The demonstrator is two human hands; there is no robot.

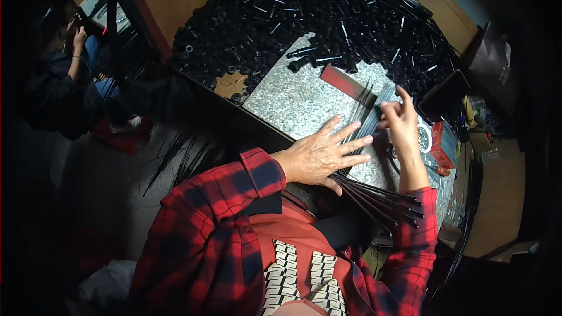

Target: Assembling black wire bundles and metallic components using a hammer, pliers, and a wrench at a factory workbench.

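My left hand lies with fingers spread across a bundle of thin black rods, its thumb toward me. The rods slant over the speckled work surface, and their near ends fan out past its edge above my right forearm. At the far end of the bundle, my right hand has its fingers curved but apart, close against the greyish rod ends. Whether those fingertips touch the rods is hard to make out. Just beyond the left fingers lies a flat bar, red at one end and dark at the other.
A large heap of black cylindrical parts covers the far worktop. Right of my right hand are a white bowl of small pieces, a red box and an orange-handled tool. Another person sits at far left; more rods lie below.
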